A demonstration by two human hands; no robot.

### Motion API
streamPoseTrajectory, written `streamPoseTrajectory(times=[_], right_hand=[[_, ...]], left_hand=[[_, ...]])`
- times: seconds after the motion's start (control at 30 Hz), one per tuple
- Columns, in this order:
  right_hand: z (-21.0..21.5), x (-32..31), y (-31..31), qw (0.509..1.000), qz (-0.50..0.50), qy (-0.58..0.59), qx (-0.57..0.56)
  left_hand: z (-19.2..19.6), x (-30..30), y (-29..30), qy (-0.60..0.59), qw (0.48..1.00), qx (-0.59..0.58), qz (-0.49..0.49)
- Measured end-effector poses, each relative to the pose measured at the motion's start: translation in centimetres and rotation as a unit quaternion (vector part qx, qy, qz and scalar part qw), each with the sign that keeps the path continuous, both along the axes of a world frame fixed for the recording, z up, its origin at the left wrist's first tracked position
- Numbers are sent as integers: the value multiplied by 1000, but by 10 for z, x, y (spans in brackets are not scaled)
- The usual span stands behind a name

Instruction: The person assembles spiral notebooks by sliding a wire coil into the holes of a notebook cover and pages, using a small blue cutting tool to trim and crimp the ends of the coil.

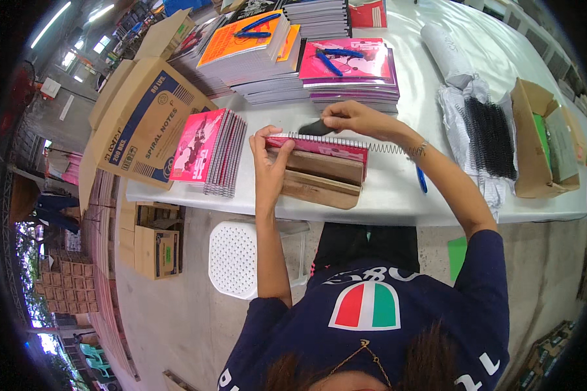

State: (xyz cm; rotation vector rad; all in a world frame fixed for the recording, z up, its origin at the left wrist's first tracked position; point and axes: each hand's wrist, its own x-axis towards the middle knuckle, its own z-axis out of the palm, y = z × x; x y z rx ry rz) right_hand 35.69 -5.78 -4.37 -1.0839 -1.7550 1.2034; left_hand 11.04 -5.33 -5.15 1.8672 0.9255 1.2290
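Observation:
A pink-covered notebook point(350, 152) stands edge up in a slotted wooden block point(326, 185) near the table's front edge. My left hand point(272, 159) is closed on its left end, thumb on the near side and fingers behind. A metal spiral coil point(386, 150) runs along the notebook's top edge and sticks out past its right end, under my right wrist. My right hand point(349, 118) pinches a small black pad point(315, 128), which lies at the coiled edge. Whether the pad presses on the coil is hard to see.
Spiral-bound pink notebooks point(205, 150) are stacked left, beside an open cardboard carton point(147, 124). Blue-handled pliers point(336, 60) lie on a notebook pile behind; another pair point(257, 27) lies on an orange-covered pile. Black coils point(489, 137) and a small box point(544, 140) sit right. A white stool point(233, 259) stands below.

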Motion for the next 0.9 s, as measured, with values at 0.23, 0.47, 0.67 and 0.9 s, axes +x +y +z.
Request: streamPoseTrajectory(times=[0.23,0.47,0.67,0.9], right_hand=[[-30,6,16,939,-20,-326,104],[9,-25,5,993,76,82,-25],[-7,-21,16,982,-44,158,-88],[-26,-5,30,979,-4,-170,113]], left_hand=[[-3,4,5,-7,1000,-20,-18],[-13,-14,8,-35,998,-42,-27],[-12,-15,5,-126,988,-84,-18],[-11,-8,11,-109,989,-95,-42]])
